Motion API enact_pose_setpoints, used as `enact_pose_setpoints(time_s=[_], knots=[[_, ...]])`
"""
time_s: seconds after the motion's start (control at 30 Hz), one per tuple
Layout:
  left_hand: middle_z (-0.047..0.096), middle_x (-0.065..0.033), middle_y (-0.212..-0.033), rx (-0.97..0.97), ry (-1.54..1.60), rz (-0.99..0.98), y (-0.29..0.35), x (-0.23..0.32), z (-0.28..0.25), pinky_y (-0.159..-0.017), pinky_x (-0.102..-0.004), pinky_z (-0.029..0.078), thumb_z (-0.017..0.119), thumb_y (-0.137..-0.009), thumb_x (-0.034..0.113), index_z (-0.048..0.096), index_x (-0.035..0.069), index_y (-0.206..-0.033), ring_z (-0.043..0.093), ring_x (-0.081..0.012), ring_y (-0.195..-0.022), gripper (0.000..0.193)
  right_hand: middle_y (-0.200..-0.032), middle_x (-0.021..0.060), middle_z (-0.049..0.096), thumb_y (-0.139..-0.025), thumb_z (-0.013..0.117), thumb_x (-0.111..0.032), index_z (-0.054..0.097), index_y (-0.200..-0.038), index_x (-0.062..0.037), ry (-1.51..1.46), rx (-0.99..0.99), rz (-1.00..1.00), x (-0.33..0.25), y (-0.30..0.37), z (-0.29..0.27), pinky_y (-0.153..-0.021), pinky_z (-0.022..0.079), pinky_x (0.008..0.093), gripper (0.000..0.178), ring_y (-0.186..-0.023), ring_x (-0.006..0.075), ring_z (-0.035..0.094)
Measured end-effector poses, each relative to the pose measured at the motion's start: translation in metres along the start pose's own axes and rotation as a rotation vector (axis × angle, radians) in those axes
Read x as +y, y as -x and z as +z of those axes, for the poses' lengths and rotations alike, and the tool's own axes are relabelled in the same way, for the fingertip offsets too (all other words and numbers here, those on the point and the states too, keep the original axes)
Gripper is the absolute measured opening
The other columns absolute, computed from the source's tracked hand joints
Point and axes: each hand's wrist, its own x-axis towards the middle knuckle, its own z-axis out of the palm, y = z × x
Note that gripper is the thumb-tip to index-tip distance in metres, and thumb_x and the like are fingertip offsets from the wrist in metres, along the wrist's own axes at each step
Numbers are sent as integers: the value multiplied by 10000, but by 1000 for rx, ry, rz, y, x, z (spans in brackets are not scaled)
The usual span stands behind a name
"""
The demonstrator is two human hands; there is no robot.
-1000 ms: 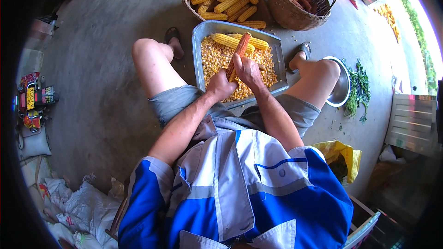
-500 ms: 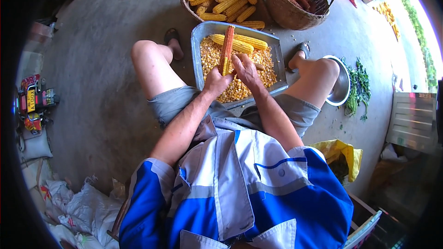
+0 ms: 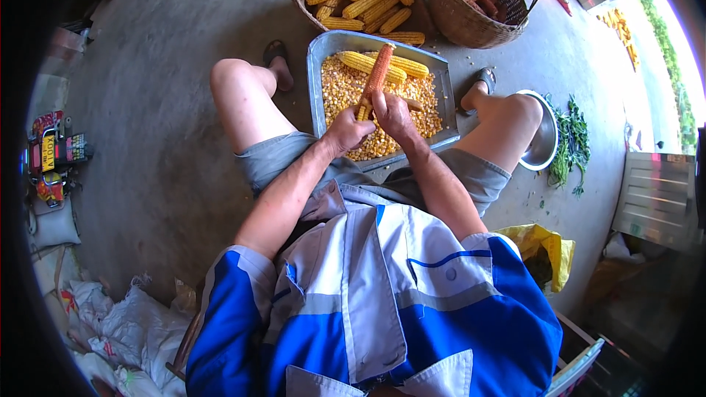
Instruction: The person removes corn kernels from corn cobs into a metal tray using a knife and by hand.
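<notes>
My left hand (image 3: 348, 132) is wrapped round the lower end of a partly stripped corn cob (image 3: 378, 75), which tilts up and away from me. Bare reddish core shows along most of the cob, with yellow kernels near my grip. Closed against the cob's right side is my right hand (image 3: 395, 115). From this fist juts the end of a short tan wooden-looking handle (image 3: 415, 105); the rest is hidden. Both hands are above a grey metal pan (image 3: 316, 81) full of loose kernels (image 3: 340, 88). Two yellow ears of corn (image 3: 412, 67) lie on the kernels at the far side.
Beyond the pan stand a basket of yellow ears (image 3: 300, 1) and a round wicker basket (image 3: 471, 29) with stripped cobs. A metal basin (image 3: 543, 136) and green leafy stalks (image 3: 571, 143) are at right. Nearer sits a yellow bag (image 3: 560, 257); white sacks (image 3: 140, 323) lie at lower left.
The cob has tilted to the right, and more of its reddish core now faces me. My right hand has moved slightly right along with it.
</notes>
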Motion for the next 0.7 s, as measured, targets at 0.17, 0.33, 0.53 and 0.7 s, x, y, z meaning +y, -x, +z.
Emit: enact_pose_setpoints(time_s=[0.17,0.33,0.53,0.7], knots=[[500,36,-640,117,41,92,6,9,8,-401,-235,333,603,-830,81,568,72,-971,441,-51,-462,146,-798,167,534,-883,535,-100,542,-975,-21,50,66,-33,7,4,6,-560,483,469,122,-673,385,588],[624,-28,-828,326,-218,229,-6,4,4,-650,-267,482,717,-791,169,578,7,-1117,578,-104,-735,390,-930,237,685,-914,614,-386,604,-1022,82,-549,104,530,-6,-1,3,-771,533,379,480,-858,299,682],[668,-111,-907,345,-624,291,-24,-27,-7,-702,-318,519,761,-752,119,592,-12,-1009,629,-161,-811,335,-711,233,648,-889,588,-578,662,-804,46,-312,-124,548,-29,-12,-18,-654,524,436,634,-697,348,676],[643,-91,-883,202,-531,396,-13,-13,-2,-720,-324,518,747,-749,78,570,6,-1017,617,-156,-844,329,-731,218,660,-941,537,-457,664,-844,-36,-120,-217,232,-19,-6,-13,-624,513,473,451,-652,391,654]])
